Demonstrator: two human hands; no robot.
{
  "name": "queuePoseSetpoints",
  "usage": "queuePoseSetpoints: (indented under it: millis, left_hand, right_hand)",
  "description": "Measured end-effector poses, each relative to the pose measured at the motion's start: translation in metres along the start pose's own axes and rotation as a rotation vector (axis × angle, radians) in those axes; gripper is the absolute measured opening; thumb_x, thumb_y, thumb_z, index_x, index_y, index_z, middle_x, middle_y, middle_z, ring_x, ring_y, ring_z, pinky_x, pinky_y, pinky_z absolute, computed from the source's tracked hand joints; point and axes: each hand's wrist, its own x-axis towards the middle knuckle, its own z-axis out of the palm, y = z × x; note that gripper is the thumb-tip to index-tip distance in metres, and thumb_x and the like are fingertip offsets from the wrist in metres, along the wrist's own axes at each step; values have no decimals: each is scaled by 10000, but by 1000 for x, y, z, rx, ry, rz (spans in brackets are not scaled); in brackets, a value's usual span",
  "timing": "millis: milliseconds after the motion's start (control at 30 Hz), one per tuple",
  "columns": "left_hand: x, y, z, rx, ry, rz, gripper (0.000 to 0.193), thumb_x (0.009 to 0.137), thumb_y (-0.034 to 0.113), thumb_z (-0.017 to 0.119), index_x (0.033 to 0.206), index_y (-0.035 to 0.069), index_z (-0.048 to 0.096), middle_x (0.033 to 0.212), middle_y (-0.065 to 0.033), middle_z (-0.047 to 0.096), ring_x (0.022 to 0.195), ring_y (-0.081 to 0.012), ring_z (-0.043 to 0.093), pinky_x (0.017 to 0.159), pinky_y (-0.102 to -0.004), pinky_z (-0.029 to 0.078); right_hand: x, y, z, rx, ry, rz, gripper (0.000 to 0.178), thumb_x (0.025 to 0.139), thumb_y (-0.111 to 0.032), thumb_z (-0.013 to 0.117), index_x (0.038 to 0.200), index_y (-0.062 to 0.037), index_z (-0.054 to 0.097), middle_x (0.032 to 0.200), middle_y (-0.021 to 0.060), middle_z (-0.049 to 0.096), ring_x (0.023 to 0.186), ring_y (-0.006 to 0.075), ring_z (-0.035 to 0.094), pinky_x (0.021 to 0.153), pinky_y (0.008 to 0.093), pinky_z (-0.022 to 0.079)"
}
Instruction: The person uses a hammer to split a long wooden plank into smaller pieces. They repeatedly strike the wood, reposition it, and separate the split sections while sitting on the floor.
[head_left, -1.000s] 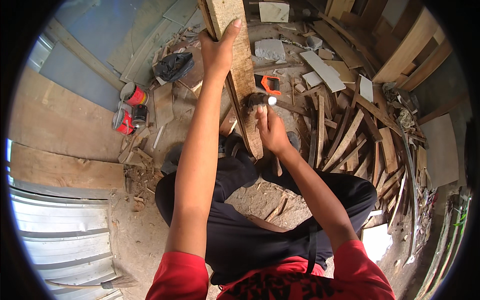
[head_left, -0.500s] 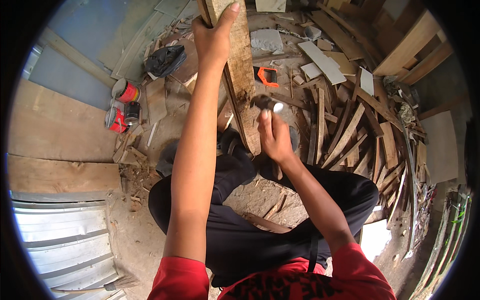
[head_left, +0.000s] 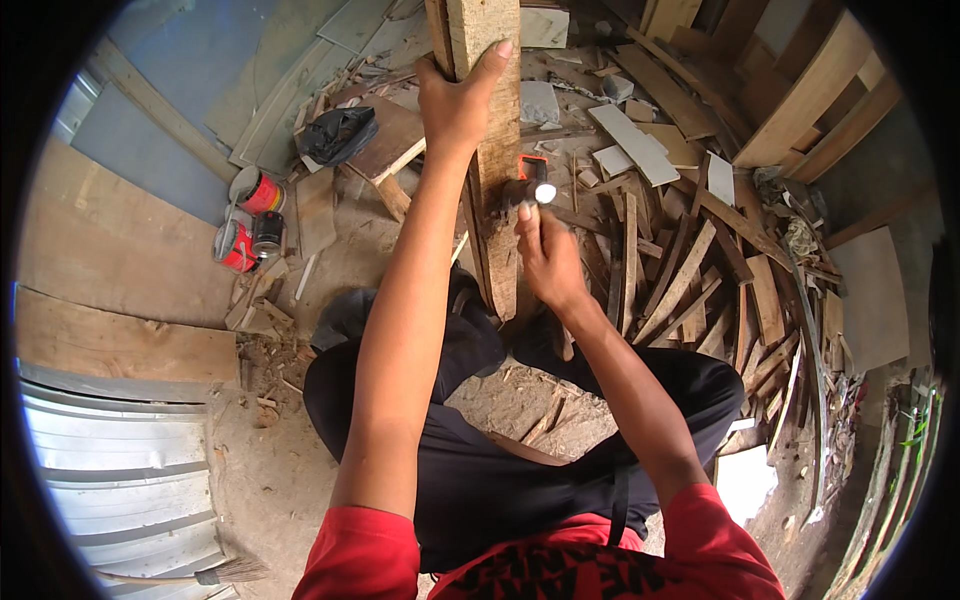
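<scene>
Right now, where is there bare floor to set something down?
The floor between the corrugated metal sheet and the black trousers looks mostly bare. The right side is crowded with piled wood strips, and scraps lie near the cans.

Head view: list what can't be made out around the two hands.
All in the head view:
- Timber: top end, cut off by the upper edge.
- Left hand: most fingers, hidden behind the timber.
- Hammer: middle of its handle, covered by the right hand.
- Orange tool handle: the rest of its tool, blocked by timber and hammer.
- Black plastic bag: any contents, concealed by its folds.
</scene>
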Motion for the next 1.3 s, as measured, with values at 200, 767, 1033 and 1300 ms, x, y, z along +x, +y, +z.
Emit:
queuePoseSetpoints:
  millis: [200, 767, 1033, 1300]
  left_hand:
    - [-7, 0, 1, 6, -40, 44, 866, 790, 505, 788, 1212, -159, 426, 1111, -223, 599, 1014, -246, 603, 895, -331, 478]
    - [-4, 1, 3, 3, -47, 28, 890, 768, 481, 818, 1259, -110, 370, 1174, -258, 583, 1064, -279, 616, 921, -344, 495]
    - [4, -7, -5, 3, -39, 25, 881, 759, 487, 825, 1237, -117, 398, 1144, -245, 598, 1023, -257, 626, 890, -329, 504]
    - [18, -23, -17, -10, -64, 20, 879, 757, 512, 817, 1211, -120, 409, 1098, -237, 597, 990, -251, 626, 856, -318, 510]
  right_hand:
    - [9, -31, -15, 317, 129, -333, 441, 1055, -326, 435, 771, 0, 523, 559, 109, 491, 500, 234, 512, 517, 372, 415]
    - [-60, 123, 53, 360, -8, 11, 389, 1064, -338, 460, 765, -89, 447, 639, -58, 409, 568, 44, 360, 500, 249, 325]
    - [-67, 50, 0, 374, -285, 351, 459, 1045, -470, 442, 820, -71, 471, 618, -35, 426, 480, 74, 382, 435, 279, 340]
    - [-55, -61, -50, 622, 66, -167, 452, 1038, -470, 428, 947, -28, 458, 648, -35, 434, 483, 36, 377, 419, 212, 316]
